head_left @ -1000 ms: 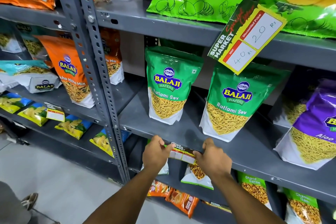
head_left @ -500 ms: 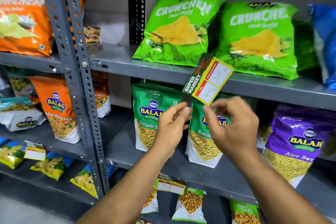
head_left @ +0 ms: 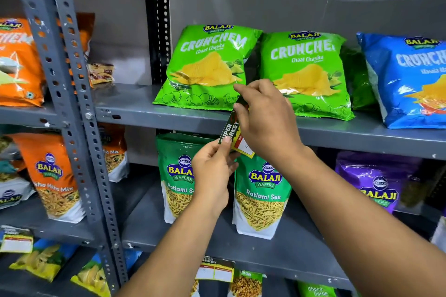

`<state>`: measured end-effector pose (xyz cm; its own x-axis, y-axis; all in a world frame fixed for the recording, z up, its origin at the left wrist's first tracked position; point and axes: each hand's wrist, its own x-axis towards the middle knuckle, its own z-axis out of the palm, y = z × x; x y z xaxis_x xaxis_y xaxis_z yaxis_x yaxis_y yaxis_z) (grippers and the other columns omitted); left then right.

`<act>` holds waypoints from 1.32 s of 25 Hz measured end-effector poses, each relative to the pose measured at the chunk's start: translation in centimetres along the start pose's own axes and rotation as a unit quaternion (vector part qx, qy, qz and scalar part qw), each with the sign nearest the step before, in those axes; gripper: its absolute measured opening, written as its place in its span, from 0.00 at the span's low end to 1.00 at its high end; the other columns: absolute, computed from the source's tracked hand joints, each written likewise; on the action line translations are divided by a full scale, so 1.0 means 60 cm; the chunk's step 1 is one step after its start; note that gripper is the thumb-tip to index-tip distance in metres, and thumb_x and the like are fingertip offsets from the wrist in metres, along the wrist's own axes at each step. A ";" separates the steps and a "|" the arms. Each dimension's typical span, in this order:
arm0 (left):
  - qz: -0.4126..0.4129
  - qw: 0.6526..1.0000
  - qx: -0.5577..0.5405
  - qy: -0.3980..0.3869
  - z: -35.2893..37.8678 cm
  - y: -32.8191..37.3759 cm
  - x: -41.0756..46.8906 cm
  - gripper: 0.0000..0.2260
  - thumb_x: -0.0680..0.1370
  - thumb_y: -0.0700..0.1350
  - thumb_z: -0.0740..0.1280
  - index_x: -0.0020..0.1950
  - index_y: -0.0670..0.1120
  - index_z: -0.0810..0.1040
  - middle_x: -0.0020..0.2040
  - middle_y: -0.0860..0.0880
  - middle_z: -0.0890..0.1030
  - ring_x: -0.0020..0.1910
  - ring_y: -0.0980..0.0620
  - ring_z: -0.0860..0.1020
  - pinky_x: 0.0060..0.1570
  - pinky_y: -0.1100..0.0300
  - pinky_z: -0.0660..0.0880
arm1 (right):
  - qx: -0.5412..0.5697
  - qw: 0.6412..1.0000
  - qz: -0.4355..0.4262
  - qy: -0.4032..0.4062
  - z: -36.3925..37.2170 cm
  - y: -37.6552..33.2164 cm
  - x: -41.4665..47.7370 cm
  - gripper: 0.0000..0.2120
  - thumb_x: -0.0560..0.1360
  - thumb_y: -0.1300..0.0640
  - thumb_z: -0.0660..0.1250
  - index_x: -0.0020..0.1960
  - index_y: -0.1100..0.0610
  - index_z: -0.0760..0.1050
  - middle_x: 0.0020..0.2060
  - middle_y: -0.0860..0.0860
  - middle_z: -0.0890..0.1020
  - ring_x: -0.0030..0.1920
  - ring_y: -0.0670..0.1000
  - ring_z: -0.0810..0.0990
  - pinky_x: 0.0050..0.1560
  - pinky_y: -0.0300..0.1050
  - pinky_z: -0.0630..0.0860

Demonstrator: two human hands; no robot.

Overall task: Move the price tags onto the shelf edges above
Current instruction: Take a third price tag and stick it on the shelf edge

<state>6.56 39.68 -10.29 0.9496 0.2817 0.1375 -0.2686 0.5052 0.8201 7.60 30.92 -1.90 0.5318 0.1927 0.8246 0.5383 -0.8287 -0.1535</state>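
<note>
Now both hands' fingers pinch "SUPER MARKET" price tag (head_left: pixel 232 133) at shelf edge (head_left: pixel 154 121) below Balaji Crunchem bags (head_left: pixel 207 67)

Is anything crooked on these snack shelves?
Yes. The price tag on the shelf edge under the green chip bags hangs tilted, not level. Both hands, left and right, are pinching it.

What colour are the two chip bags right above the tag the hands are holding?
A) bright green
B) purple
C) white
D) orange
A: the two bright green Crunchem chip bags sit on the grey metal shelf just above the black-and-yellow paper price tag, which the left hand and right hand hold at that shelf's front edge.
</note>
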 end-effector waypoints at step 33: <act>0.124 0.970 0.210 0.007 -0.039 0.024 0.026 0.07 0.73 0.43 0.71 0.34 0.48 0.81 0.33 0.47 0.82 0.33 0.52 0.77 0.37 0.55 0.75 | 0.231 0.912 0.337 0.028 -0.004 0.029 -0.102 0.06 0.68 0.55 0.74 0.36 0.50 0.77 0.29 0.46 0.81 0.32 0.46 0.80 0.37 0.39 0.75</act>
<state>7.27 42.76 -10.20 0.8608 0.3654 0.3543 -0.3963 0.0445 0.9170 5.10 28.19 -7.08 0.8168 -0.3170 0.4820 0.3257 -0.4363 -0.8388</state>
